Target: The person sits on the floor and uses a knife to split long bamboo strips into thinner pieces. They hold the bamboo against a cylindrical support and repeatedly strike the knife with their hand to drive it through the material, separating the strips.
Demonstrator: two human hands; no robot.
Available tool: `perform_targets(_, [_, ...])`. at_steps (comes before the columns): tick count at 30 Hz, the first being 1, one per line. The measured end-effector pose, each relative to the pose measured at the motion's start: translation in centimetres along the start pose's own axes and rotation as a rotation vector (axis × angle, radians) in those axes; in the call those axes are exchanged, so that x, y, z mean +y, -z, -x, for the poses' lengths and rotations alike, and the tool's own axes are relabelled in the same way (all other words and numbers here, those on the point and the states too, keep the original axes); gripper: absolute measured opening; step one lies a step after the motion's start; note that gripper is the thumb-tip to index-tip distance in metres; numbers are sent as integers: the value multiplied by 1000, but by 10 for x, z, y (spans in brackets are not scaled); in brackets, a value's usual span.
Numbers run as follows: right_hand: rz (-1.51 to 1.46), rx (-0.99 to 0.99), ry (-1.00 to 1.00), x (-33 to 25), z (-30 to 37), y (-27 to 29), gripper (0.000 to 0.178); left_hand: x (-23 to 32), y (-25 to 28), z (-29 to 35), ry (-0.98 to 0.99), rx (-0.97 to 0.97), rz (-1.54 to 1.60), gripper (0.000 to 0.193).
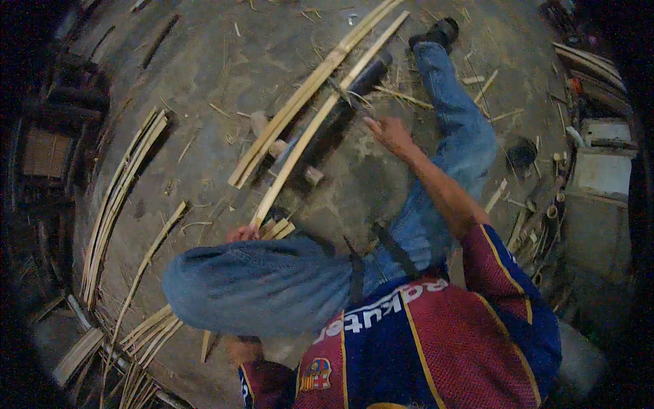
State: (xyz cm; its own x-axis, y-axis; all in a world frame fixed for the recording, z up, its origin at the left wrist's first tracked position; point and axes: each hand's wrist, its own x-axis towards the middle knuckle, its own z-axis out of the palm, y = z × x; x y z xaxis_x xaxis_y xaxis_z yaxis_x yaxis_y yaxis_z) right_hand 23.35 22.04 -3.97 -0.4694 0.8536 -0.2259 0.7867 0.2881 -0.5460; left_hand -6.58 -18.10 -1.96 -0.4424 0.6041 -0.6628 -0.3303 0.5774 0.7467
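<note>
My left hand (243, 234) is closed around the near end of a long, pale bamboo strip (304, 140), just beyond my bent left knee. The strip slants away to the upper right, passing over a dark, rounded beam (373, 73). Thin curled shavings (351, 93) cling to it partway along. My right hand (392, 135) is closed to the right of the beam, apart from the strip. Whatever it may grip is too small or blurred to make out. Two longer strips (300, 99) lie side by side just left of the held one.
Bundled strips (122, 198) lie on the floor at the left, with more strips (146, 334) beside my left knee. Short wooden pegs (313, 175) stick out near the beam. My right leg (446, 88) stretches forward. Bamboo offcuts (538, 225) and a pale box (603, 163) are at the right.
</note>
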Motion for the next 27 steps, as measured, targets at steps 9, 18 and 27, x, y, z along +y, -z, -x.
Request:
perform_targets(9, [140, -68, 119, -6, 11, 5, 59, -6, 8, 14, 59, 9, 34, 37])
perform_targets(18, [90, 282, -123, 50, -46, 45, 64, -7, 8, 20, 112, -28, 56, 37])
perform_targets(27, [-25, 215, -27, -8, -14, -16, 68, 32, -14, -6, 244, -222, 119, 37])
